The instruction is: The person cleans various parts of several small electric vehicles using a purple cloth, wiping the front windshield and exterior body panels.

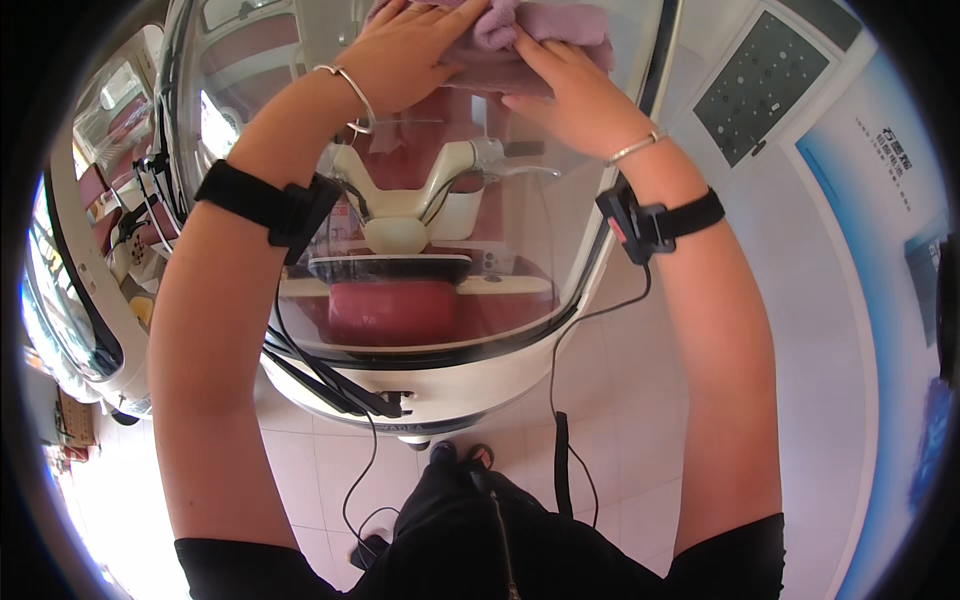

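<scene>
A mauve towel [565,25], bunched near its middle, lies against the clear windshield [520,270] of a small cream vehicle. From the left, my left hand [405,55] rests on it, fingers stretched over the cloth and some tips cut off by the upper edge. My right hand [575,100] presses on the towel's lower right part with its fingers extended and apart. Through the glass show a cream steering handlebar [400,235] and a dark red seat [390,312].
Another cream vehicle [130,370] stands close on the left. A blue and white panel [840,170] borders the right side. Black cables [350,395] hang from my wrist straps in front of the vehicle's nose. Pale tiles [620,430] cover the floor.
</scene>
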`<action>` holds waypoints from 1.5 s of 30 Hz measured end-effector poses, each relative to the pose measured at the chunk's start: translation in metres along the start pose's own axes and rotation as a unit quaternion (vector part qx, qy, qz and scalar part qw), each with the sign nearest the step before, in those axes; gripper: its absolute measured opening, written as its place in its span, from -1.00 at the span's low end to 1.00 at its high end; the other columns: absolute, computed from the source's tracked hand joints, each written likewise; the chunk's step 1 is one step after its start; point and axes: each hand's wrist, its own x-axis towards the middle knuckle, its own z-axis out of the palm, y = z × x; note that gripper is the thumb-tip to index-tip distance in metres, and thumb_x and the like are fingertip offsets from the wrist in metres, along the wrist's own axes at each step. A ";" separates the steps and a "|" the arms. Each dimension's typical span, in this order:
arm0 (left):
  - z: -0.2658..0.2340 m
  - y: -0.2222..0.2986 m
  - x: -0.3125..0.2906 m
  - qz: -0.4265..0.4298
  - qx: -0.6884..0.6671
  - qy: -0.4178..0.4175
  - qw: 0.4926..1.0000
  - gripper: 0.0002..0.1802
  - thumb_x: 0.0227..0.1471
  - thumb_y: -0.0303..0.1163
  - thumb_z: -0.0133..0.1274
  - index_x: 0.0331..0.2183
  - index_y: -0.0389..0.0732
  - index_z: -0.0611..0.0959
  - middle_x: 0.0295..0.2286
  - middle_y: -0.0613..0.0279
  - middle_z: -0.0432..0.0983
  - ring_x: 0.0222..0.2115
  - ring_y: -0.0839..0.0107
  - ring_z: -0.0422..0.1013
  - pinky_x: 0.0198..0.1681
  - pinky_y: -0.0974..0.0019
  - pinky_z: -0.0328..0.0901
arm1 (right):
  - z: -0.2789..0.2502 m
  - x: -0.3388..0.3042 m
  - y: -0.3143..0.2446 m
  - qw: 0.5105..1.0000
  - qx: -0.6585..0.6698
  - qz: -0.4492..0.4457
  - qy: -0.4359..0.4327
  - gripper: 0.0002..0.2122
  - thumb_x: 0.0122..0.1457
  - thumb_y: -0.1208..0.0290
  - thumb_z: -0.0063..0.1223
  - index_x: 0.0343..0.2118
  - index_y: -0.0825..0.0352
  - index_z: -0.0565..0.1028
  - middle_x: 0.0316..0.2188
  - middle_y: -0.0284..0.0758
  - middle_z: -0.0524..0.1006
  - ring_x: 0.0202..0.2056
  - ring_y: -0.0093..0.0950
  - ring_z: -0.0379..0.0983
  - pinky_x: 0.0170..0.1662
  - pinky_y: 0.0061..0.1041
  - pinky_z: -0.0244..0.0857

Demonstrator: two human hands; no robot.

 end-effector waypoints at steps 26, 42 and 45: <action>0.034 -0.016 -0.187 -0.140 -0.159 0.066 0.975 -0.12 0.00 -0.26 0.08 0.21 -0.30 -0.01 -0.18 -0.23 0.40 -0.12 -0.12 0.33 0.02 0.01 0.20 | 0.053 0.044 -0.114 0.982 -0.027 -0.093 -0.161 -0.40 -0.01 0.28 0.14 0.16 0.09 0.25 -0.15 -0.33 0.41 -0.03 -0.31 0.29 0.15 -0.16 0.01; 0.083 0.042 -0.253 -0.295 -0.118 0.042 0.947 -0.08 -0.06 -0.41 0.05 0.18 -0.53 -0.10 -0.11 -0.34 0.29 -0.12 -0.25 0.30 0.01 0.02 0.22 | 0.113 0.007 -0.192 0.988 0.037 -0.099 -0.116 -0.60 -0.03 0.42 0.03 -0.05 0.28 0.40 -0.13 -0.33 0.43 -0.02 -0.34 0.29 0.14 -0.19 0.04; 0.098 0.083 -0.280 -0.354 -0.126 -0.028 0.926 -0.27 -0.08 -0.56 -0.13 0.14 -0.55 0.05 -0.17 -0.28 0.35 -0.17 -0.17 0.33 -0.01 0.03 0.20 | 0.125 -0.037 -0.213 0.978 0.080 -0.097 -0.166 -0.63 -0.04 0.43 0.00 -0.09 0.29 0.42 -0.08 -0.33 0.43 -0.01 -0.36 0.30 0.11 -0.28 0.09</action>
